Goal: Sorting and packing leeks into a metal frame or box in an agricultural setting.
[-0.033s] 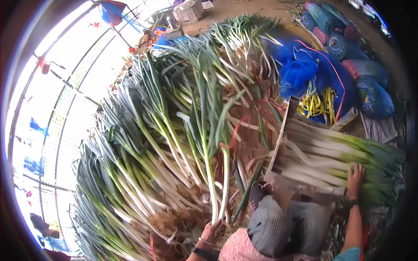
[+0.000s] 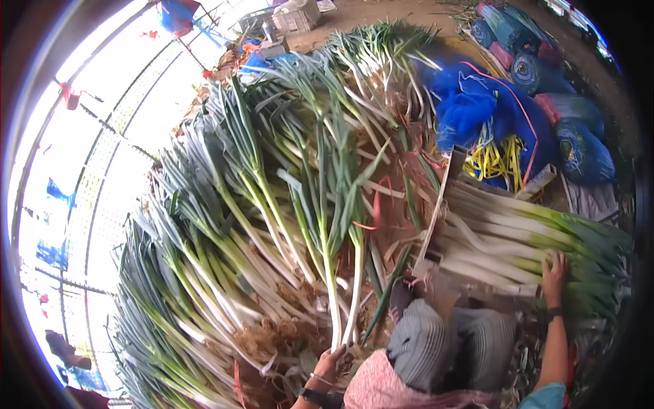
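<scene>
My left hand (image 2: 331, 362), at the bottom centre, is closed round the lower white ends of two leeks (image 2: 328, 279). Their green tops point away over a broad pile of leeks (image 2: 225, 273). On the right, my right hand (image 2: 555, 271) rests on trimmed, neatly laid leeks (image 2: 497, 238), its fingers bent and apart. These leeks lie side by side, white ends toward a wooden frame (image 2: 439, 208) and green tops to the right. My right palm is hidden from view.
Blue netting (image 2: 470, 102) and yellow straps (image 2: 494, 160) lie beyond the frame. Rolled blue-green bundles (image 2: 575, 150) line the far right. Crates (image 2: 296, 17) stand at the back. My knees (image 2: 426, 347), in grey striped cloth, are between the two piles. Bright mesh (image 2: 102, 157) borders the left.
The leafy tops of the two leeks in my left hand have swayed a little. Both hands stay in nearly the same places.
</scene>
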`<state>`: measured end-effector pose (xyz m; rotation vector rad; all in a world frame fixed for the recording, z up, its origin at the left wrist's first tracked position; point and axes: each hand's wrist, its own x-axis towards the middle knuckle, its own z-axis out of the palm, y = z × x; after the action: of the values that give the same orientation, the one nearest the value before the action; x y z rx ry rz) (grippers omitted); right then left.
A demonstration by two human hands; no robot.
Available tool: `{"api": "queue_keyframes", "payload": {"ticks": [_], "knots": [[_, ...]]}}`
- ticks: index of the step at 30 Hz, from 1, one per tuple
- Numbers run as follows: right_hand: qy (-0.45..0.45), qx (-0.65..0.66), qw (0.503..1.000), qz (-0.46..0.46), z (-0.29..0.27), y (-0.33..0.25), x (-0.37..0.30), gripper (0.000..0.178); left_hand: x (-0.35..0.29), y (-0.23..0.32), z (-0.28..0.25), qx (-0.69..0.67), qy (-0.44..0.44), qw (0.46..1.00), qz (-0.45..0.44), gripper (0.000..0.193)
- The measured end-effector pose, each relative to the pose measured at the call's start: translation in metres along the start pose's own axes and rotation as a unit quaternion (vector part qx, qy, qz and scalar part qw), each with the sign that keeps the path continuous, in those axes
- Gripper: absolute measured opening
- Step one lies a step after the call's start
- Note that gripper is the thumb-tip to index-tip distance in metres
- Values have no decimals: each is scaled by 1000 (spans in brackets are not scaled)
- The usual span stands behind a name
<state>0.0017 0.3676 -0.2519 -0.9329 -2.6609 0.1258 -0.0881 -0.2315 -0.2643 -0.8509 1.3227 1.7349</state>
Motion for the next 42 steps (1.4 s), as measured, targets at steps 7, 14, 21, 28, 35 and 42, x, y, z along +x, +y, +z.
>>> {"api": "queue_keyframes", "payload": {"ticks": [7,14,21,28,35,42], "knots": [[75,527,846,33,-138,-60,-4,52,-134,15,-19,33,-104,993,46,29],[-188,201,717,-641,-134,-356,-138,105,-270,31,-22,100,-164,980,44,31],[-275,314,567,-710,-100,-439,-171,42,-397,-5,-60,217,-34,961,170,38],[-46,526,634,-566,-170,-484,-131,33,-405,-1,-109,-198,-270,835,437,80],[87,674,624,-385,-380,-314,34,21,-295,-25,-36,71,97,952,282,57],[277,753,523,-288,-549,-100,-29,13,-201,16,58,143,-207,875,413,63]]}}
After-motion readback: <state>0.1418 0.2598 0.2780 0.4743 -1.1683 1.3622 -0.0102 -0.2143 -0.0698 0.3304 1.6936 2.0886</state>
